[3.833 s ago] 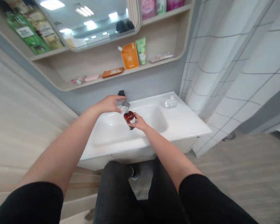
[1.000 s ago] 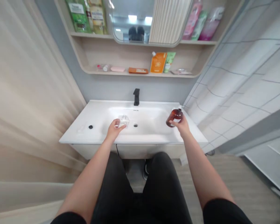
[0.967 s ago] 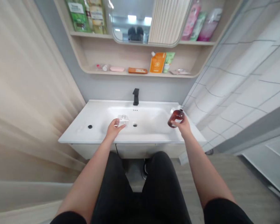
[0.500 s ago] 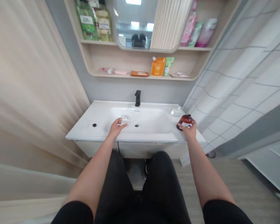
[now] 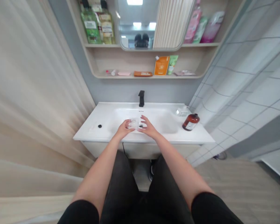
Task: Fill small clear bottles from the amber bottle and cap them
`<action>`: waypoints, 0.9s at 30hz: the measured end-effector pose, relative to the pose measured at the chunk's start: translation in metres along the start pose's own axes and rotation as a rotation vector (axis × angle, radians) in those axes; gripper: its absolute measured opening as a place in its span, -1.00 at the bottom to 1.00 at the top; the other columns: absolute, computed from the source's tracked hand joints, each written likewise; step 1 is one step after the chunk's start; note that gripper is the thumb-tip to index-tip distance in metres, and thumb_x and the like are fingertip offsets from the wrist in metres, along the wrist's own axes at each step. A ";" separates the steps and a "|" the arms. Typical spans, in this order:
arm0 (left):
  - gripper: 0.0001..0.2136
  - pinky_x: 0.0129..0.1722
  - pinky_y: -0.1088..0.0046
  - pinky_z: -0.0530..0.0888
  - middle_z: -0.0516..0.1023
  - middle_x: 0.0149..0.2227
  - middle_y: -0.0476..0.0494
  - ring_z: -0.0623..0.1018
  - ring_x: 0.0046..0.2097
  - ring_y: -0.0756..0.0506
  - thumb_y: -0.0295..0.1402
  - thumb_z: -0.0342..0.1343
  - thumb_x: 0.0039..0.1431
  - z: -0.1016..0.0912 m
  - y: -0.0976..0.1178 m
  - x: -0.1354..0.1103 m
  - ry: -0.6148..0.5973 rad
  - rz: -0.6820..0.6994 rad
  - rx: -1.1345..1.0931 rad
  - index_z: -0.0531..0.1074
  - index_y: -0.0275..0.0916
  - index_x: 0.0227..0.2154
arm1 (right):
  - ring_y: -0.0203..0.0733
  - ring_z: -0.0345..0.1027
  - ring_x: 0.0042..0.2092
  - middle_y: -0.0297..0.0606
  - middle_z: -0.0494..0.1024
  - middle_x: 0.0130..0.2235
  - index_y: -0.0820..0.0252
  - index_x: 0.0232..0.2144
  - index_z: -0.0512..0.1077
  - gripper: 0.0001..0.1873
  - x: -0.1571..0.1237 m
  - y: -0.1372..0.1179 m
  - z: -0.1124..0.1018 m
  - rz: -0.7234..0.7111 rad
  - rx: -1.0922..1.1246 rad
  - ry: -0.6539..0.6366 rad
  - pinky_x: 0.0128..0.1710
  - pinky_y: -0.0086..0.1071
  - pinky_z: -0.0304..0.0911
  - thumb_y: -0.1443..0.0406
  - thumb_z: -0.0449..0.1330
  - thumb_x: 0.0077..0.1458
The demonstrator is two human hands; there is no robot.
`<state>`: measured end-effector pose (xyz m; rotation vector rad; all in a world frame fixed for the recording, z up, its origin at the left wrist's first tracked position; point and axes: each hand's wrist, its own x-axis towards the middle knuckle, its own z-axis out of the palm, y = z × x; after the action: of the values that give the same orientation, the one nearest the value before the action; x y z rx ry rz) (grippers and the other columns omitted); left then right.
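Over the white sink basin (image 5: 166, 123), my left hand (image 5: 123, 129) grips a small clear plastic container (image 5: 133, 123) from its left side. My right hand (image 5: 149, 128) is just to the right of the container, fingers spread and curved toward it. Whether its fingertips touch the clear wall I cannot tell. The brown bottle (image 5: 190, 122) with a white label stands on the counter at the right, apart from both hands. Behind it is a clear bottle-like item (image 5: 182, 111), lying or standing, I cannot tell which.
A black faucet (image 5: 141, 98) rises behind the basin. Above is a cabinet with a mirror (image 5: 138, 25), green and yellow bottles (image 5: 91, 28), pink bottles (image 5: 193, 25) and an orange pouch (image 5: 161, 65). A beige curtain (image 5: 37, 93) hangs at left, a tiled curtain (image 5: 245, 77) at right.
My right hand has let go of the brown bottle, which now stands on the counter, and has moved left to the clear container. The left hand still holds that container, and the view has shifted slightly.
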<state>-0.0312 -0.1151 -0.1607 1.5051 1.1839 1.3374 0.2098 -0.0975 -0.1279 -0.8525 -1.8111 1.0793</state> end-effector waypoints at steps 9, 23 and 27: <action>-0.23 0.18 0.09 0.49 0.46 0.36 -0.33 0.56 0.24 -0.30 -0.38 0.46 -0.07 0.005 0.008 -0.003 -0.025 0.086 0.164 0.43 -0.10 0.28 | 0.14 0.46 0.14 -0.07 0.53 0.20 0.00 0.15 0.44 -0.13 0.015 0.011 0.004 0.016 0.031 0.162 -0.01 -0.08 0.53 -0.03 0.58 -0.20; -0.49 0.25 -0.08 0.45 0.63 0.01 -0.44 0.59 0.15 -0.46 -0.13 0.27 0.17 -0.209 0.027 -0.061 0.738 -0.395 0.891 0.40 -0.30 0.10 | 0.05 0.51 0.04 -0.20 0.60 -0.02 0.04 0.03 0.43 -0.19 -0.008 0.055 -0.040 0.098 0.019 0.187 0.10 -0.04 0.45 0.02 0.59 -0.28; -0.57 0.22 -0.08 0.47 0.65 -0.11 -0.39 0.61 0.14 -0.49 -0.25 0.32 0.03 -0.221 0.017 -0.059 0.649 -0.444 0.930 0.42 -0.23 -0.04 | 0.07 0.49 0.07 -0.21 0.59 -0.02 0.02 0.03 0.45 -0.20 -0.009 0.058 -0.040 0.094 0.014 0.191 0.06 -0.07 0.47 0.02 0.59 -0.27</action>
<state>-0.2481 -0.1824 -0.1293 1.2321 2.6372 1.0093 0.2575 -0.0690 -0.1723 -1.0063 -1.6170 1.0306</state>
